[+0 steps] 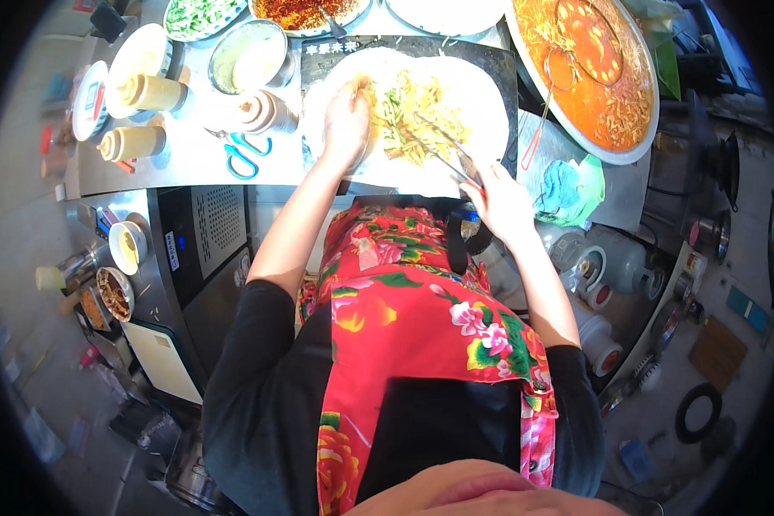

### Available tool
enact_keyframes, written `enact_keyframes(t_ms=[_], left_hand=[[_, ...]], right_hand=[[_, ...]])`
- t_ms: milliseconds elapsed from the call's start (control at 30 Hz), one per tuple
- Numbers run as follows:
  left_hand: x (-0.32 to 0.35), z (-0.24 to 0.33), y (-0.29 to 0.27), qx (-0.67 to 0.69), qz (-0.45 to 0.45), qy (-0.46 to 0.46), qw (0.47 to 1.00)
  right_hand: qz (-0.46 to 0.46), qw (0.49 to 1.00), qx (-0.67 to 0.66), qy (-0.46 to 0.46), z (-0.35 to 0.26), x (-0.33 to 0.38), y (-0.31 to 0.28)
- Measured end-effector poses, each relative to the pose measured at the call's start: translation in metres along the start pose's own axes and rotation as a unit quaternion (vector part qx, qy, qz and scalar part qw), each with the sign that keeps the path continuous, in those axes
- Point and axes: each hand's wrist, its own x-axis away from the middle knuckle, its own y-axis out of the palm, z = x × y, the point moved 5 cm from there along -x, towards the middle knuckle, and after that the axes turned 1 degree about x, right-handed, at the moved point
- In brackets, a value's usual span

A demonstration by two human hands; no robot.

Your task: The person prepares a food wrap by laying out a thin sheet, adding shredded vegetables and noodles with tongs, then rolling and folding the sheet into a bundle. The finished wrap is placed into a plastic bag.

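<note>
In the head view, your left hand point(347, 125) curves against the left side of the shredded filling point(417, 120); you can't tell whether its fingers pinch anything. Your right hand point(500, 205), at the filling's lower right, grips a slim metal utensil point(469, 181) reaching into it. The filling lies between both hands on a white sheet point(483, 103).

Loose yellow-green shreds point(413, 112) on a white sheet point(483, 96), slim two-pronged utensil point(445, 162) alongside.
</note>
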Motion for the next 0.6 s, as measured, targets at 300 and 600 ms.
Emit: enact_keyframes(t_ms=[300, 600], left_hand=[[-0.02, 0.027, 0.009, 0.023, -0.018, 0.045, 0.999], [-0.019, 0.002, 0.03, 0.128, -0.029, -0.07, 0.989]], right_hand=[[0.107, 0.983, -0.039, 0.146, 0.029, -0.039, -0.008], [0.106, 0.974, -0.179, 0.089, 0.015, 0.022, 0.021]])
